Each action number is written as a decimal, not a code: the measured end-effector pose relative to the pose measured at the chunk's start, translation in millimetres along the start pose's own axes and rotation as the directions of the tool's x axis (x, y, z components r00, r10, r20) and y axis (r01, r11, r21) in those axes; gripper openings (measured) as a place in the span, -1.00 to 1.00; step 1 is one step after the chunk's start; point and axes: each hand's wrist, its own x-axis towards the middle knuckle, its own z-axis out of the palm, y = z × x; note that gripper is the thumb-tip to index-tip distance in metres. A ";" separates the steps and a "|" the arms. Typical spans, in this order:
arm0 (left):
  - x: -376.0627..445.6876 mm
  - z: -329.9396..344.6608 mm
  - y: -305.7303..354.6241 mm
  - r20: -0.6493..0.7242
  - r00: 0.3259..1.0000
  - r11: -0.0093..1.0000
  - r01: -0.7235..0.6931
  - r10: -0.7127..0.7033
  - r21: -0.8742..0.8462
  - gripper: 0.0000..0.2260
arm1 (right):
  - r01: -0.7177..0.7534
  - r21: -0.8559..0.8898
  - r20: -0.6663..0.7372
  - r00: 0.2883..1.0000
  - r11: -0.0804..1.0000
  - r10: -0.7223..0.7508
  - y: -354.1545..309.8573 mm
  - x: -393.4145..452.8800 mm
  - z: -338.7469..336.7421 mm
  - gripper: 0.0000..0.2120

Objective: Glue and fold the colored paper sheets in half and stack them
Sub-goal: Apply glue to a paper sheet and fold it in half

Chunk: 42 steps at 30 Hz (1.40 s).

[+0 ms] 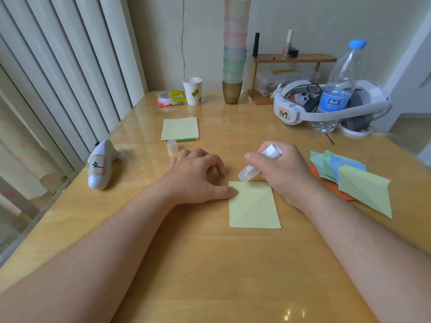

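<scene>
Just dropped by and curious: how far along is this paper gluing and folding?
Done: a pile of folded sheets lies at the right. In hand: the right hand holds the glue stick tip-down at the far edge of a yellow sheet, which the left hand steadies. Left: folding this sheet, plus the flat stack beyond the glue cap.

A glossy wooden table (210, 264) is filling the lower view, its varnish catching soft glare. White vertical blinds (70, 66) are hanging along the left, letting daylight through. A pale cream wall (163, 38) is standing behind, a thin dark crack running down it. A small wooden shelf (295, 59) is sitting against it.
</scene>
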 end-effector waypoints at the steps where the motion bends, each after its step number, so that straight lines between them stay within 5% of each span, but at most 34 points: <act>1: -0.1 0.0 0.0 0.001 1.000 1.000 0.000 0.000 0.001 -0.55 | 0.004 -0.022 0.005 1.000 1.000 -0.004 0.8 -0.1 1.4 -0.60; 12: 0.5 1.5 -0.2 -0.005 1.000 1.000 0.003 -0.003 -0.007 -0.53 | 0.020 -0.291 0.015 1.000 0.957 -0.016 -2.6 -5.1 11.4 -0.73; 30: 0.7 0.6 -1.6 0.022 1.000 1.000 0.011 -0.011 -0.001 -0.52 | 0.023 -0.425 0.036 0.999 0.905 -0.009 -6.2 -11.9 -16.8 -0.79; 42: -0.3 0.7 -1.6 0.018 1.000 1.000 0.003 -0.003 -0.005 -0.52 | -0.008 -0.355 0.083 0.996 0.935 0.040 -4.1 -10.0 -29.4 -0.90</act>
